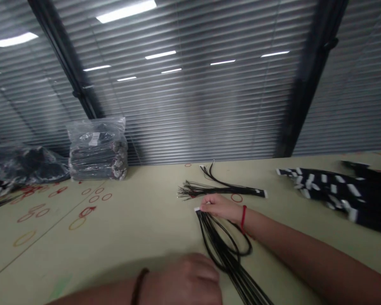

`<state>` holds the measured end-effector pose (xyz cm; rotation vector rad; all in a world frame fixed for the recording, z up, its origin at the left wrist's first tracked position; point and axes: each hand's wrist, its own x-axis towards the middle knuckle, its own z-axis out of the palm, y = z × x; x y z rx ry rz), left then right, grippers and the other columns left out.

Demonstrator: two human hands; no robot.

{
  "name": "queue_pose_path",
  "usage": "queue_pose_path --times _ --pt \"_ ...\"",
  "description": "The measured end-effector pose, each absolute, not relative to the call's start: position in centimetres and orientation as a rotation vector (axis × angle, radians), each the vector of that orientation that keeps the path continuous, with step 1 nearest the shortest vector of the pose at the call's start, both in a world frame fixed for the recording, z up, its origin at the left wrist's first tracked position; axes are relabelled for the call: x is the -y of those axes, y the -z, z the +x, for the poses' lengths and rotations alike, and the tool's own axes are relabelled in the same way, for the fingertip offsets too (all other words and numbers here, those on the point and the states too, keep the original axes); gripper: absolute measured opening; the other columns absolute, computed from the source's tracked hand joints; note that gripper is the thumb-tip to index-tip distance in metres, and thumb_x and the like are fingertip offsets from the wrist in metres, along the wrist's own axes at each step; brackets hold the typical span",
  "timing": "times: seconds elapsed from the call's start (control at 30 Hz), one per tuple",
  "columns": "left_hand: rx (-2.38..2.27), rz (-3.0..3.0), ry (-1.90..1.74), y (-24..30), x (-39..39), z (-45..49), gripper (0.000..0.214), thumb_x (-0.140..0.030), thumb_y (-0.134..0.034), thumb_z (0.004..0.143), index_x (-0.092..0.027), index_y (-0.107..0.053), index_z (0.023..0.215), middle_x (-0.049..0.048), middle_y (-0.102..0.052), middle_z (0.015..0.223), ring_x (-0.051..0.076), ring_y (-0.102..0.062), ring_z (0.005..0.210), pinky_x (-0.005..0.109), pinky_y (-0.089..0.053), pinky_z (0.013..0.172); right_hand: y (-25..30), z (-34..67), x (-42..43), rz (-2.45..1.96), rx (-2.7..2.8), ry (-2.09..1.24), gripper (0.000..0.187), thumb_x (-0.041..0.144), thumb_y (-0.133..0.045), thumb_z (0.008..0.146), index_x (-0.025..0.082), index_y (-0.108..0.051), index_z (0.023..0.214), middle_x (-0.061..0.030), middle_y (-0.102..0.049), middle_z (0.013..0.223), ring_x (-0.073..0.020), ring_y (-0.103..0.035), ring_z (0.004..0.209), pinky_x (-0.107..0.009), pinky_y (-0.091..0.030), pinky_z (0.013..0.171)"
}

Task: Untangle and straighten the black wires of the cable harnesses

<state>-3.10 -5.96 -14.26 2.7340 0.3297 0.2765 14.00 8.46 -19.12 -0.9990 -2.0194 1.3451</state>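
Observation:
My right hand (pixel 218 207) rests on the beige table (pixel 152 228), fingers closed on the white connector end of a black cable bundle (pixel 224 245). The bundle runs back toward me and loops near my wrist, which has a red string on it. Low in the view, my left hand (pixel 187 279) is curled on the near part of the same bundle; its fingers are blurred. It wears a dark wristband. A second black cable bundle (pixel 222 188) with white ends lies just beyond my right hand.
A pile of black cables with white labels (pixel 333 190) lies at the right. A plastic-wrapped stack of dark goods (pixel 98 149) stands at the back left, with more dark bags (pixel 25 167) beside it. Red and yellow rings mark the table. Window blinds run behind.

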Motion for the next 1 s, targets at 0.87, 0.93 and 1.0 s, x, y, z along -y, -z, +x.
queue_pose_path --times 0.87,0.93,1.0 --pt "-1.330 2.212 -0.995 15.8 -9.9 -1.1 0.027 -0.032 -0.052 0.090 -0.012 -0.058 0.073 -0.0036 -0.054 0.061 0.009 -0.051 0.049 0.023 -0.045 0.050 18.6 14.4 -6.4 -0.842 2.150 -1.317 0.022 0.032 -0.057 0.089 0.010 -0.056 0.086 -0.0002 -0.055 0.077 -0.0098 -0.054 0.067 -0.025 -0.048 0.062" --pt "-1.365 2.269 -1.058 16.3 -9.5 -1.1 0.021 -0.029 -0.051 0.091 -0.012 -0.059 0.083 -0.0005 -0.059 0.071 0.012 -0.057 0.060 0.028 -0.049 0.058 18.7 14.3 -6.6 -0.845 2.157 -1.330 0.022 0.032 -0.056 0.089 0.010 -0.057 0.089 -0.0011 -0.056 0.080 -0.0104 -0.055 0.069 -0.026 -0.049 0.063" --pt "-1.379 2.342 -1.164 15.8 -8.2 -1.9 0.018 -0.025 -0.048 0.092 -0.012 -0.056 0.101 0.0055 -0.061 0.093 0.018 -0.060 0.083 0.036 -0.050 0.074 18.9 14.2 -6.8 -0.851 2.157 -1.355 0.023 0.033 -0.055 0.090 0.010 -0.057 0.091 -0.0017 -0.057 0.082 -0.0103 -0.056 0.069 -0.025 -0.049 0.062"
